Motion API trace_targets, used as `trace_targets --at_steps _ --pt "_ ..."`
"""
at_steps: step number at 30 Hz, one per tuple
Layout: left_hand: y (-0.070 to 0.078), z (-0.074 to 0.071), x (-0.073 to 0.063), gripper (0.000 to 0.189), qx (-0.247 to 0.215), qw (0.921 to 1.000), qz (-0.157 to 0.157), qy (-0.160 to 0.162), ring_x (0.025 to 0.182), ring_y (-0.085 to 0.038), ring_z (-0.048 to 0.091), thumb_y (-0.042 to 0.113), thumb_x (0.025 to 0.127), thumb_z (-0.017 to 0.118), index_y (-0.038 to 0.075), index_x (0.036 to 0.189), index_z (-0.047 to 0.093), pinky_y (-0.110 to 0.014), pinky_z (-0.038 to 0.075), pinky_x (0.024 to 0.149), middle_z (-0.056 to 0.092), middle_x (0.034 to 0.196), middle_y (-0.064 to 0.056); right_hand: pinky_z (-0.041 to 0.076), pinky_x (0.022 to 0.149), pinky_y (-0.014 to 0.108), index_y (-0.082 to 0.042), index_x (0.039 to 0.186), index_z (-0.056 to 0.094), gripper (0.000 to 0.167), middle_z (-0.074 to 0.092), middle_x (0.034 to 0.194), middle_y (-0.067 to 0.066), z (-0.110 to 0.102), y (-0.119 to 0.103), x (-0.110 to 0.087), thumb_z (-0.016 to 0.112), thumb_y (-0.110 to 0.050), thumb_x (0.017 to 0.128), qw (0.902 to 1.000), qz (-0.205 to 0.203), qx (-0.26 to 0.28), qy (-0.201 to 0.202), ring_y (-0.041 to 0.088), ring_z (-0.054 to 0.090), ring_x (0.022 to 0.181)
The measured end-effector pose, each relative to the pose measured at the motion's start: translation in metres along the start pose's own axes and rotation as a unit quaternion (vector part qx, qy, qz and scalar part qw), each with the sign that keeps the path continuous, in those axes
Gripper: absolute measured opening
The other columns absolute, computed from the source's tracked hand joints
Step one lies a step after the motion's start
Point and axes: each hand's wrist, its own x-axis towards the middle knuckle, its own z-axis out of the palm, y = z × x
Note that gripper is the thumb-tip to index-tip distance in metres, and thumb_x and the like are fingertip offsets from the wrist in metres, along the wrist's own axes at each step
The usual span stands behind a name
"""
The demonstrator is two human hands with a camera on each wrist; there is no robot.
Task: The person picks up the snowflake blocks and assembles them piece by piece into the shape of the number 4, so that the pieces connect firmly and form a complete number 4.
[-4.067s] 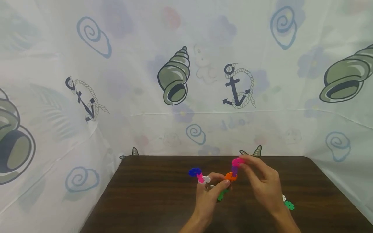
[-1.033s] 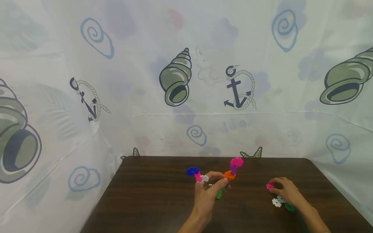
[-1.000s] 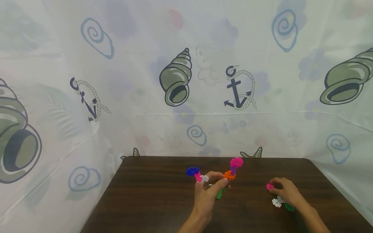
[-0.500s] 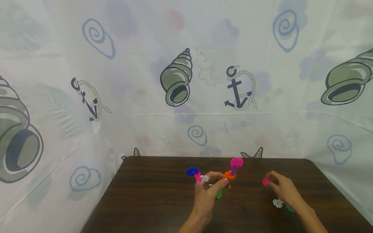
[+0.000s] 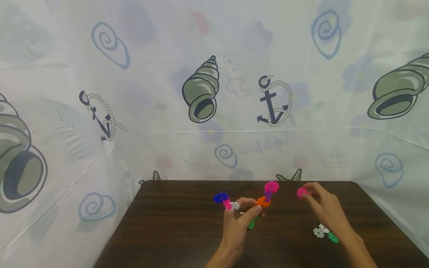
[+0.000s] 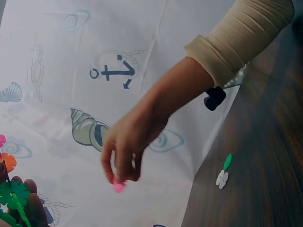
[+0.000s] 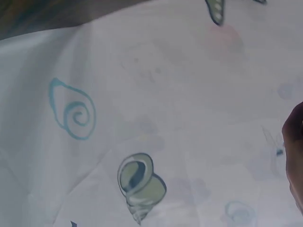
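Note:
My left hand [image 5: 236, 225] holds a chain of joined plastic snowflake discs, pinching it by the orange disc [image 5: 263, 201] between thumb and fingers. From the orange disc rise a purple disc [image 5: 267, 196] and a pink disc [image 5: 272, 187]. On the chain's other side are white, pink and blue discs [image 5: 221, 197], and green discs [image 6: 14, 194] hang below the fingers. My right hand [image 5: 326, 204] pinches a loose pink snowflake disc [image 5: 302, 192] at its fingertips, above the table and apart from the chain. Only an edge of a hand [image 7: 294, 151] shows in the right wrist view.
Two white discs [image 5: 318, 233] and a green disc [image 5: 333, 238] lie on the dark wooden table [image 5: 161, 223] beneath my right forearm. Behind the table hangs a pale curtain [image 5: 151, 93] printed with shells and anchors.
My right hand let go of the chain's top pink disc, went to the loose discs at the right, and has lifted a pink one up and leftward. My left hand stays nearly still.

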Motion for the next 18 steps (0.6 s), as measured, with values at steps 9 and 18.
trace_targets --at_steps 9,18 --pt "0.0 0.0 0.0 0.019 0.004 1.0 -0.003 0.002 0.078 -0.018 0.075 0.022 0.087 0.081 0.008 0.098 0.074 -0.017 0.038 0.054 0.078 0.084 -0.003 0.041 0.06 0.022 -0.009 0.122 0.065 0.026 0.076 0.086 0.002 -0.01 -0.03 0.001 0.07 -0.019 0.099 0.9965 -0.027 0.023 0.076 -0.001 0.055 0.07" --pt "0.001 0.0 0.0 0.02 0.001 1.0 -0.005 0.002 0.071 -0.012 0.072 0.021 0.087 0.08 0.007 0.099 0.074 -0.018 0.046 0.056 0.078 0.084 -0.006 0.036 0.059 0.02 -0.012 0.122 0.065 0.025 0.077 0.089 0.003 -0.02 -0.051 -0.005 0.071 -0.018 0.098 0.994 -0.03 0.048 0.094 -0.004 0.053 0.059"
